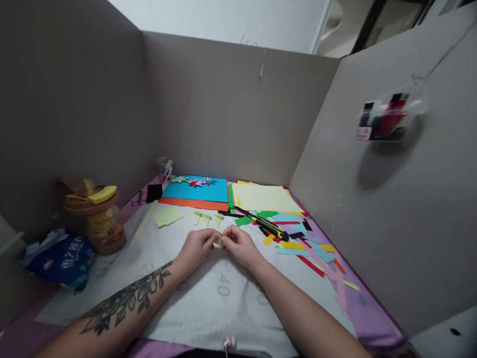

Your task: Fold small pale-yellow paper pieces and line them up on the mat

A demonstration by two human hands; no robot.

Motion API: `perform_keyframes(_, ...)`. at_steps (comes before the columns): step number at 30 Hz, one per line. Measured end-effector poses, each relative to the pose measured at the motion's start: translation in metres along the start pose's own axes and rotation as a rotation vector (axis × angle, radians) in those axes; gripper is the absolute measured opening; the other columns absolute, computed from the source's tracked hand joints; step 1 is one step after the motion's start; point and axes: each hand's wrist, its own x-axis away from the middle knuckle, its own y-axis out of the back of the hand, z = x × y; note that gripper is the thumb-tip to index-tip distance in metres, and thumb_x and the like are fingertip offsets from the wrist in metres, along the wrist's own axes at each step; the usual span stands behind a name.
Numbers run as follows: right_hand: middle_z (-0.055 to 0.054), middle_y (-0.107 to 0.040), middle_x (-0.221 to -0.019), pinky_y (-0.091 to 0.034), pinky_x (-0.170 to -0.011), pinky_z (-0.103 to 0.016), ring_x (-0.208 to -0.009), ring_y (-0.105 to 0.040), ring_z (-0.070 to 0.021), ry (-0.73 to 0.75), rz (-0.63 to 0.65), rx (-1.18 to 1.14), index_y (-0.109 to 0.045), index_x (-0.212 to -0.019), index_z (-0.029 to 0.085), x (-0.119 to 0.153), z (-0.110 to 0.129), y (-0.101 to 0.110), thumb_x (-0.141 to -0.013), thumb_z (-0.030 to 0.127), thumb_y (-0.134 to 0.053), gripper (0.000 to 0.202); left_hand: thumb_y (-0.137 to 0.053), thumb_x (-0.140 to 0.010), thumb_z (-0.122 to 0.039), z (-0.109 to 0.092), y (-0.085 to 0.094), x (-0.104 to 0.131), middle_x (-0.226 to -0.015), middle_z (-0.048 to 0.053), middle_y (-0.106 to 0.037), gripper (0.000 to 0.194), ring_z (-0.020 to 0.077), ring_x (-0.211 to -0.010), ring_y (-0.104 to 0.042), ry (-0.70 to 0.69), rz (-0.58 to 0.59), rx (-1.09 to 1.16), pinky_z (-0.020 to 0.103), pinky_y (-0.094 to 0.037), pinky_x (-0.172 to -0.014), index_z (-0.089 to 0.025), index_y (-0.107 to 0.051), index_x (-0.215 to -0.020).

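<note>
Both hands meet over the middle of the white sheet. Between the fingertips is a small piece of pale green paper (218,240), mostly hidden by the fingers. My left hand (199,247) pinches it from the left, and my right hand (241,247) pinches it from the right. Just beyond the fingers lie several small folded pale green paper pieces (206,220). To their left rests a flat stack of pale green paper squares (168,216). A black and yellow utility knife (270,226) lies right of the hands, on coloured paper strips (299,247).
At the back, folded paper stars (196,183) lie on blue sheets (216,191), beside a cream sheet stack (266,197). On the left stand a brown tub (105,225) and a blue packet (60,257). Grey panels (236,111) surround the table; a plastic pouch (390,117) hangs right.
</note>
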Motion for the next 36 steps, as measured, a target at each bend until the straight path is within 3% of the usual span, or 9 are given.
perform_keyframes(4, 0.003, -0.054, -0.063, -0.039, -0.052, -0.022, -0.053, -0.049, -0.0101, -0.018, -0.013, -0.057, -0.055, -0.074, 0.018, -0.002, -0.002, -0.002, -0.075, 0.032, -0.056, 0.015, -0.046, -0.083, -0.038, 0.001, 0.0, -0.002, -0.071, 0.004, -0.067, 0.034, 0.0149, -0.065, -0.057, 0.033, -0.004, 0.097, 0.023, -0.042, -0.062, -0.015, -0.07, -0.078)
perform_keyframes(9, 0.002, -0.055, -0.064, -0.039, -0.058, -0.022, -0.06, -0.049, -0.0111, 0.076, -0.069, 0.05, -0.058, -0.069, 0.016, -0.006, -0.002, 0.004, -0.074, 0.028, -0.055, 0.013, -0.045, -0.081, -0.045, 0.004, 0.004, -0.004, -0.082, 0.007, -0.069, 0.042, 0.0162, -0.069, -0.058, 0.147, 0.122, 0.259, 0.023, -0.044, -0.059, -0.013, -0.07, -0.089)
perform_keyframes(20, 0.002, -0.054, -0.065, -0.038, -0.058, -0.022, -0.061, -0.048, -0.0112, 0.096, 0.018, 0.101, -0.056, -0.069, 0.017, -0.001, 0.006, 0.009, -0.075, 0.022, -0.052, 0.009, -0.058, -0.072, -0.043, -0.008, 0.012, -0.003, -0.063, 0.003, -0.063, 0.035, 0.0116, -0.056, -0.048, 0.231, 0.205, 0.283, 0.021, -0.034, -0.051, -0.012, -0.072, -0.079)
perform_keyframes(25, 0.001, -0.055, -0.067, -0.036, -0.058, -0.022, -0.063, -0.048, -0.0112, 0.17, 0.018, 0.188, -0.057, -0.067, 0.017, -0.001, 0.006, 0.013, -0.074, 0.02, -0.054, 0.008, -0.06, -0.072, -0.042, -0.005, 0.011, -0.002, -0.054, 0.0, -0.057, 0.032, 0.0086, -0.049, -0.04, 0.225, 0.27, 0.289, 0.021, -0.027, -0.047, -0.012, -0.07, -0.071)
perform_keyframes(31, 0.002, -0.052, -0.066, -0.037, -0.056, -0.022, -0.061, -0.046, -0.0107, 0.168, -0.003, 0.129, -0.054, -0.069, 0.017, -0.002, 0.006, 0.012, -0.073, 0.022, -0.057, 0.007, -0.061, -0.072, -0.042, -0.004, 0.007, -0.003, -0.056, 0.001, -0.059, 0.032, 0.0095, -0.051, -0.044, 0.228, 0.228, 0.284, 0.02, -0.031, -0.049, -0.011, -0.07, -0.071)
perform_keyframes(36, -0.002, -0.059, -0.077, -0.041, -0.064, -0.025, -0.074, -0.054, -0.0142, 0.303, -0.041, 0.127, -0.059, -0.074, 0.018, 0.0, 0.009, 0.012, -0.074, 0.015, -0.052, 0.007, -0.063, -0.071, -0.042, -0.004, 0.004, -0.004, -0.061, 0.003, -0.063, 0.031, 0.0114, -0.055, -0.051, 0.226, 0.102, 0.331, 0.021, -0.038, -0.054, -0.012, -0.067, -0.071)
